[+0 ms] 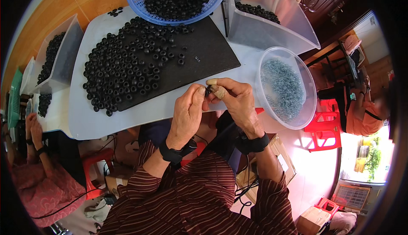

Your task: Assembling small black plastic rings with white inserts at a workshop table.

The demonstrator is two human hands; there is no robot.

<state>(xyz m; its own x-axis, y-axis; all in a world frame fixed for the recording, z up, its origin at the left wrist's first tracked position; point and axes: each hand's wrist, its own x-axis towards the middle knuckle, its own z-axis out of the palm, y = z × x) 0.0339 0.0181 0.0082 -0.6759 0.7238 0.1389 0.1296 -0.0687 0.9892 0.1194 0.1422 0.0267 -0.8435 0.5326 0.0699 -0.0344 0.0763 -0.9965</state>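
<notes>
My left hand (188, 111) and my right hand (239, 105) meet just off the near edge of the table. Between their fingertips is a small black ring-shaped piece (208, 91), partly hidden by thumbs and fingers. Both hands are closed on it in a pinch. Some of my right fingertips have pale coverings. Beyond my hands, a wide heap of black rings (123, 67) spreads over a dark mat (212, 58) and the table. A few tiny metal bits (197, 59) lie on that mat.
A clear round tub (312, 94) of tiny bluish-grey metal pieces is at my right. Beyond stand a blue basket (134, 1) and a clear bin (272, 35), both with black parts. Another bin (70, 56) is at left. Co-workers sit left and far right, near red stools (325, 128).
</notes>
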